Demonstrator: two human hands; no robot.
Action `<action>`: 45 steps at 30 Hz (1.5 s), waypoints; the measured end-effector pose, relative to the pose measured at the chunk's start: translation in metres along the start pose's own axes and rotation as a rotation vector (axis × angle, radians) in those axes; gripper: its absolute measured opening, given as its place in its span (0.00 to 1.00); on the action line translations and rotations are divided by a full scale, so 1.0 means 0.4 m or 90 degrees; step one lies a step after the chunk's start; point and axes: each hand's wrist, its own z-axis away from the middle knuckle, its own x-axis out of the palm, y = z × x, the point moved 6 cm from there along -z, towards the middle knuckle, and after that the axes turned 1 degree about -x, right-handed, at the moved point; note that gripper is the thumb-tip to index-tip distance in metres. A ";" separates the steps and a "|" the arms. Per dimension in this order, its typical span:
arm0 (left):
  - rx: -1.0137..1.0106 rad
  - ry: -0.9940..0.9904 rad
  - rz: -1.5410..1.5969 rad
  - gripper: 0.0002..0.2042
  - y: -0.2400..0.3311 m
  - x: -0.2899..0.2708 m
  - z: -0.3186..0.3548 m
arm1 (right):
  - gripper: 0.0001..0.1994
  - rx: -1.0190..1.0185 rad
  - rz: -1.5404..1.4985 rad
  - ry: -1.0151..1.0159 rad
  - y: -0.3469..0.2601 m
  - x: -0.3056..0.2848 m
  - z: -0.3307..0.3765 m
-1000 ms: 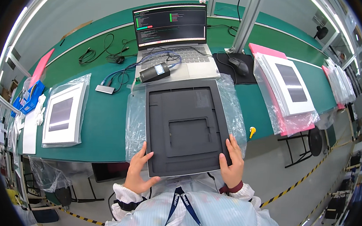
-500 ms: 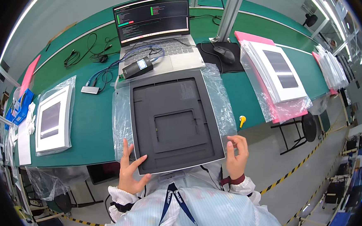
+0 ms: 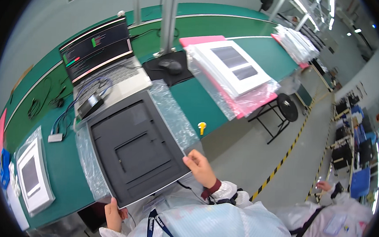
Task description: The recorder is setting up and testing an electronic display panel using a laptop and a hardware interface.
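One white framed panel [image 3: 31,178] in clear plastic lies well to the left of your left hand [image 3: 113,216]. The open laptop [image 3: 100,50] stands beyond both hands, well ahead of the left. Your left hand is partly curled, thumb up at the near-left corner of the dark recessed panel [image 3: 146,153]; you cannot tell from here whether its half-hidden fingers grip. That dark panel lies ahead of and between your hands, its long axis running away from you, far end swung leftward, so your right hand [image 3: 200,167] sits farther forward. Its thumb and forefinger close on the right edge near the near-right corner. Just ahead is a small yellow-headed object [image 3: 202,127]; farther ahead and right, bagged white panels [image 3: 227,62].
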 end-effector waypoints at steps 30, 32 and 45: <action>0.214 0.013 -0.275 0.18 0.409 -0.132 -0.125 | 0.13 0.166 -0.073 -0.026 0.019 -0.017 0.036; 0.236 0.007 -0.311 0.18 0.415 -0.144 -0.240 | 0.14 0.167 -0.072 -0.057 0.035 -0.001 0.042; 0.128 0.099 -0.435 0.24 0.384 -0.125 -0.524 | 0.18 0.210 0.007 -0.068 0.012 -0.032 0.037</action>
